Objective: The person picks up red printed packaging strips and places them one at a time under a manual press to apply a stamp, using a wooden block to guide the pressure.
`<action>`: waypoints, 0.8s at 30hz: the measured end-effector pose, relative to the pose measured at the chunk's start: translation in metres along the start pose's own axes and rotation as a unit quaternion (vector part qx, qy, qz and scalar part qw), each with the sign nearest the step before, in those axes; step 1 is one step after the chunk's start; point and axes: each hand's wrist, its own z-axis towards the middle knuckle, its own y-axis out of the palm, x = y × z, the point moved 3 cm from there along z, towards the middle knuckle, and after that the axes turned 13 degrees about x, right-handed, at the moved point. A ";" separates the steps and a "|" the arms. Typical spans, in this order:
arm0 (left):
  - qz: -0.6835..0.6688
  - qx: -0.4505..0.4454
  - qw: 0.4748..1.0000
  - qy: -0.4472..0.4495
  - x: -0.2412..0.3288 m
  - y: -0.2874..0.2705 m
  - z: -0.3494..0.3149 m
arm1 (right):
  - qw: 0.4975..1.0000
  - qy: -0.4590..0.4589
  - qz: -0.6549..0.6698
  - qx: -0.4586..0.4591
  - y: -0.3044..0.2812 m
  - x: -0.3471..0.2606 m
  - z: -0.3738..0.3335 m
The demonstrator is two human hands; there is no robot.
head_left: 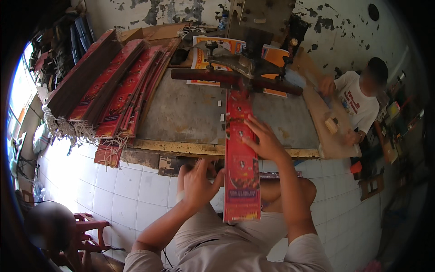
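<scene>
Far L: pale sack (41, 137) on floor side, contents hidden. Below it, another person's head (52, 226), blurred, nr a dk red stool (93, 226) on white floor tiles (118, 190).

L end of table (181, 113): thick stacks of red printed strips (118, 102), on edge & leaning, pale strings hanging off nr ends; one lower strip pokes past table's front edge. Under that edge, a dk gap like an open compartment (168, 166); too dim to tell what's in it.

L hand (198, 186) by front edge, above person's lap: fingers bent & part open, thumb apart, its tip just beside the strip's L edge; can't tell if it touches.

Back of table: orange-yellow printed sheets (199, 63), partly under the press; blue-topped bottle (223, 20) by wall, fill unclear.

Ctr: one red strip (242, 181) lies lengthwise, far end at the press's dk bar (199, 75), nr end overhanging table edge above the lap.

R hand (267, 143) on strip's R side: fingers spread, resting on top, thumb lower down across it; laid on, not wrapped round.

R: small block (332, 124) on pale board (324, 136); co-worker (360, 97) in white shirt & dk cap beside it. Lower R, brown boxy thing (371, 187) w/ pale panels; can't tell if hollow or what's inside.
</scene>
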 end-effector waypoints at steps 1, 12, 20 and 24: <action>0.028 0.029 0.997 0.060 -0.003 0.002 0.009 | 1.000 -0.008 -0.006 0.006 0.004 0.005 0.011; 0.109 -0.017 0.961 0.252 -0.031 0.031 0.056 | 0.999 0.026 0.027 0.032 0.013 0.011 0.024; 0.104 0.001 0.959 0.262 -0.035 0.033 0.049 | 0.999 0.006 -0.039 0.026 -0.011 -0.015 -0.035; 0.097 0.011 0.959 0.267 -0.034 0.033 0.049 | 0.999 0.012 -0.030 0.025 -0.015 -0.020 -0.033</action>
